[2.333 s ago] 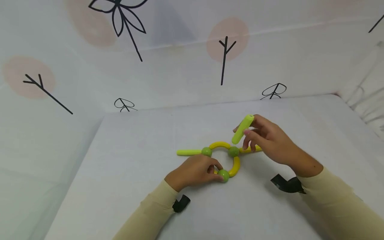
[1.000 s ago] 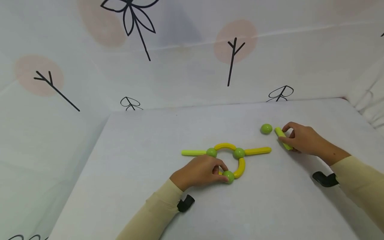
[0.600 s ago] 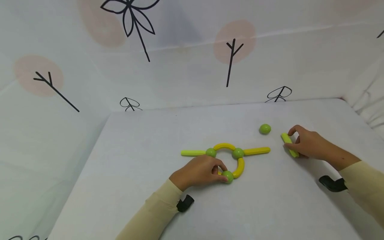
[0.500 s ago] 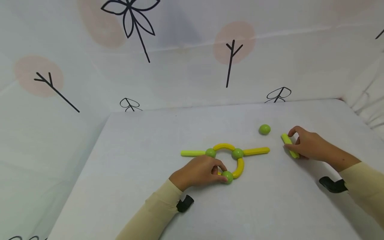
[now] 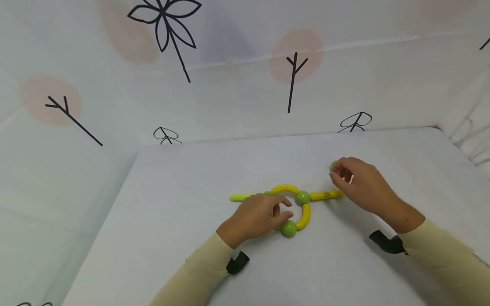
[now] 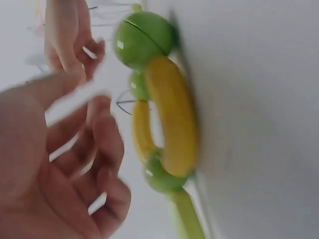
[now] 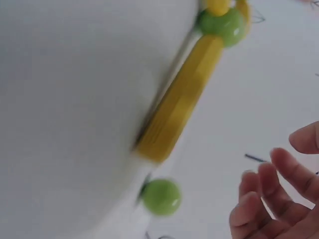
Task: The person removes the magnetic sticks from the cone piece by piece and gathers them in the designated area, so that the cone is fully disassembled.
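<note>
A flat toy figure (image 5: pixel 302 197) of yellow curved pieces, green balls and two straight yellow sticks lies on the white table (image 5: pixel 183 238). My left hand (image 5: pixel 285 210) hovers over its left side with loosely curled fingers. In the left wrist view the fingers (image 6: pixel 107 144) hold nothing beside the ring (image 6: pixel 172 119). My right hand (image 5: pixel 338 174) is at the tip of the right stick (image 5: pixel 325 195), with its fingertips by a loose green ball (image 5: pixel 333 164). In the right wrist view the fingers (image 7: pixel 259 199) are spread and apart from that ball (image 7: pixel 160 196). The short yellow-green stick is out of sight.
White cloth walls printed with black trees and pink circles (image 5: pixel 292 57) close in the table at the back and left. A folded white cloth (image 5: pixel 471 140) lies at the far right. Bare tabletop surrounds the figure.
My right hand has let go of the short yellow-green stick and moved left to the loose green ball. My left hand has lifted its fingers off the bottom ball.
</note>
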Demonstrator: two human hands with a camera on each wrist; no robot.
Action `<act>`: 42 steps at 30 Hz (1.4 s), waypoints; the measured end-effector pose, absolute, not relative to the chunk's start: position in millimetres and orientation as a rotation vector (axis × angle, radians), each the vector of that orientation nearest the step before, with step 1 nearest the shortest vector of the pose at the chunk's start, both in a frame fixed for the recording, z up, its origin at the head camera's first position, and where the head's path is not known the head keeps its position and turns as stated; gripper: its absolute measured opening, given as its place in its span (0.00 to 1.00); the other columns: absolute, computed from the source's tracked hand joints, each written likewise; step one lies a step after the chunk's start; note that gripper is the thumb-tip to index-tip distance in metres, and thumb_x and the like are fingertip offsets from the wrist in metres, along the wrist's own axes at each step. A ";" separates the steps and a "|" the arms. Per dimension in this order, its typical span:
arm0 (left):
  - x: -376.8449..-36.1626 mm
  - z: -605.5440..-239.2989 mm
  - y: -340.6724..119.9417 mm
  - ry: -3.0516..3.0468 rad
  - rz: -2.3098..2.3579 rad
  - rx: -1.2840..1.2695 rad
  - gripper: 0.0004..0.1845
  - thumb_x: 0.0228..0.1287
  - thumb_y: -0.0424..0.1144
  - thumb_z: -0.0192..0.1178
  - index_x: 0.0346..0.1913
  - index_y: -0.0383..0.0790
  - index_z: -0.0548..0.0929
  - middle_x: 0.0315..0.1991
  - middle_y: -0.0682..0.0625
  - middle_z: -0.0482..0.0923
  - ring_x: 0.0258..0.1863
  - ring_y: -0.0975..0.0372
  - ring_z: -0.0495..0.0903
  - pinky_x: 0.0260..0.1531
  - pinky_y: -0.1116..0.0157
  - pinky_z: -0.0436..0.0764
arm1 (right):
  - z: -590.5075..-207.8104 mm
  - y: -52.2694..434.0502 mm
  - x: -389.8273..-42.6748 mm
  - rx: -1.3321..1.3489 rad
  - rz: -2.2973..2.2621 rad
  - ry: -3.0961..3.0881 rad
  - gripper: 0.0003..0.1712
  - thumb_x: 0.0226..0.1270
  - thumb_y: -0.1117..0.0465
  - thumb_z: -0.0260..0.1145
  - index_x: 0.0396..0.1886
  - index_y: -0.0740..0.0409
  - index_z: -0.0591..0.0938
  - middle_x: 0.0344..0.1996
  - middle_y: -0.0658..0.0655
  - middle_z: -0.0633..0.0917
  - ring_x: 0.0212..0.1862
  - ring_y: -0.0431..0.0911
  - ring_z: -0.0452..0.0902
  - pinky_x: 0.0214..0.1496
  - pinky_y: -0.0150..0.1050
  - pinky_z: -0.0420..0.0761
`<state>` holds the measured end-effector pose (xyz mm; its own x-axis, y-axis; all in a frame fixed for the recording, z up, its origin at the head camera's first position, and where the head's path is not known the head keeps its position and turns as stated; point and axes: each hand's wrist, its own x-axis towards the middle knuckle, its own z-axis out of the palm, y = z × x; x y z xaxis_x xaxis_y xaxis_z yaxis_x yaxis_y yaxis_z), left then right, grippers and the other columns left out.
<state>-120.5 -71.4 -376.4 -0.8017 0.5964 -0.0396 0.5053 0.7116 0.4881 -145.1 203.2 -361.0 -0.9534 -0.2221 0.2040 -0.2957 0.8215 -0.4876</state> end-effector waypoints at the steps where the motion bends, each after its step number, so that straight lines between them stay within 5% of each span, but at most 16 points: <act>1: -120.4 -373.0 -67.6 2.770 0.692 0.865 0.15 0.69 0.51 0.63 0.54 0.50 0.85 0.24 0.62 0.74 0.19 0.70 0.68 0.21 0.74 0.68 | -360.2 198.2 -144.9 0.430 0.817 -2.865 0.06 0.70 0.61 0.64 0.41 0.59 0.82 0.34 0.55 0.82 0.37 0.48 0.75 0.34 0.37 0.75; 11: -128.3 -366.1 -30.2 2.977 0.403 0.788 0.21 0.70 0.55 0.61 0.61 0.54 0.80 0.43 0.57 0.83 0.25 0.70 0.74 0.22 0.74 0.70 | -378.4 190.6 -144.4 0.507 0.922 -3.048 0.13 0.66 0.67 0.63 0.50 0.61 0.83 0.50 0.62 0.83 0.55 0.59 0.76 0.56 0.59 0.78; 18: -132.2 -374.5 -25.7 2.941 0.311 0.780 0.21 0.71 0.54 0.59 0.63 0.55 0.80 0.47 0.56 0.84 0.30 0.69 0.76 0.25 0.72 0.72 | -390.2 189.0 -142.9 0.766 0.740 -3.019 0.13 0.60 0.68 0.71 0.46 0.58 0.87 0.42 0.55 0.85 0.46 0.50 0.80 0.51 0.51 0.82; 29: -135.0 -383.2 -20.2 2.945 0.311 0.802 0.19 0.70 0.53 0.61 0.61 0.55 0.81 0.49 0.58 0.86 0.40 0.70 0.82 0.28 0.73 0.75 | -392.4 191.7 -140.9 0.799 0.691 -3.040 0.14 0.60 0.68 0.72 0.47 0.57 0.88 0.37 0.49 0.84 0.40 0.44 0.77 0.45 0.43 0.80; 42: -135.0 -382.1 -19.2 2.967 0.310 0.749 0.18 0.67 0.54 0.64 0.58 0.57 0.84 0.45 0.60 0.87 0.36 0.70 0.83 0.25 0.73 0.72 | -392.6 188.5 -137.9 0.855 0.649 -3.010 0.16 0.57 0.66 0.76 0.47 0.54 0.89 0.34 0.46 0.84 0.37 0.40 0.75 0.40 0.35 0.80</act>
